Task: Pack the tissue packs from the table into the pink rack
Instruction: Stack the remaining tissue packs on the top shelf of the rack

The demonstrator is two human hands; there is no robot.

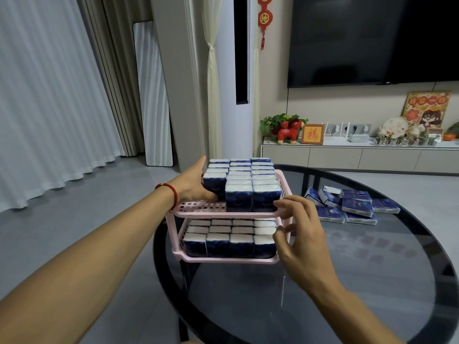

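Right hand (299, 227): held at the near right corner of the pink rack (198, 207), fingers loosely curled, tips touching the front pack and the rim; nothing is gripped.

Left hand (196, 184): laid against the left column of the upper tier, thumb and fingers curled round a tissue pack (214, 186) being seated there. A red bracelet (171, 193) is worn at the wrist.

Step in hand, as judged: the pack is best pushed down square into the open slot at the tier's near left, while the neighbouring columns are steadied from the right so that none tips over the low rim.

Pink rack: two slotted plastic tiers, set at the table's left edge. Packs are stood upright in tight rows, lower tier apparently full, upper nearly so. Wrappers are glossy, dark blue with white tops, soft block shapes.

Table (323, 306): round, dark smoked glass, reflective.

Loose packs (352, 204): lying flat in a heap near the far right edge, well apart from the rack, yet to be packed.
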